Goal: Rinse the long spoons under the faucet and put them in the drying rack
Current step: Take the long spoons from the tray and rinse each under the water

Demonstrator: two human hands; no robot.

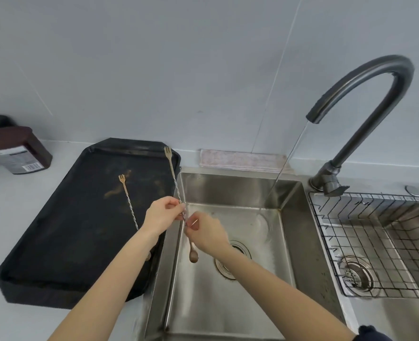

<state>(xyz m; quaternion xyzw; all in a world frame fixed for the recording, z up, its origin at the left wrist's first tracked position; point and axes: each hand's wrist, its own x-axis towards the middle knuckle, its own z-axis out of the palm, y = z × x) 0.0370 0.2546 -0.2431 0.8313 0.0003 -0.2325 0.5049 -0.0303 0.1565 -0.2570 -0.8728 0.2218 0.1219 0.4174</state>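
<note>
A long twisted spoon [172,173] with a small fork at its far end and a bowl [193,254] at its near end hangs tilted over the left rim of the sink [228,303]. My left hand [163,212] pinches its middle, and my right hand [206,232] pinches it just below. A second long spoon [127,198] lies in the black tray [56,267]; my left forearm partly hides its near end. Water runs in a thin stream from the dark faucet [366,77] into the sink, to the right of the hands. The wire drying rack [380,242] sits in the right basin.
A folded cloth [240,158] lies behind the sink by the wall. A dark brown container [16,151] stands at the far left on the white counter. The sink's drain [230,262] is under my right wrist.
</note>
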